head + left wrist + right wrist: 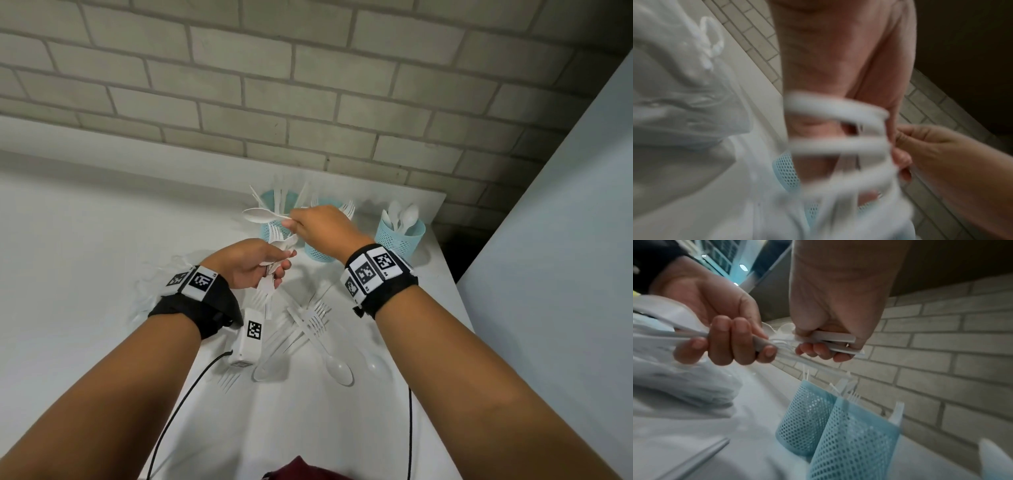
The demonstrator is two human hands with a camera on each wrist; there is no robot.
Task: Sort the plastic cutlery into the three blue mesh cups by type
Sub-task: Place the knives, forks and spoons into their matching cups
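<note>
No readable writing. Right hand (320, 228) pinched a white spoon (262, 216) above the mesh cups (400, 238); left hand (251, 263) gripped a cutlery bundle (270, 284).

- Head view is looking steeply down at the table (85, 222), the cups (400, 236) lying at twelve o'clock.
- Both wrist views are sitting very close, sharing the cups and the brick wall (941, 337).

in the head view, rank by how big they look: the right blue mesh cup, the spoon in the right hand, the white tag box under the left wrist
1. Right blue mesh cup, widest and tallest.
2. White tag box and spoon: similar in length, and the box lies nearer the camera, so I won't rank them. The right hand hides part of the spoon's handle.
</note>
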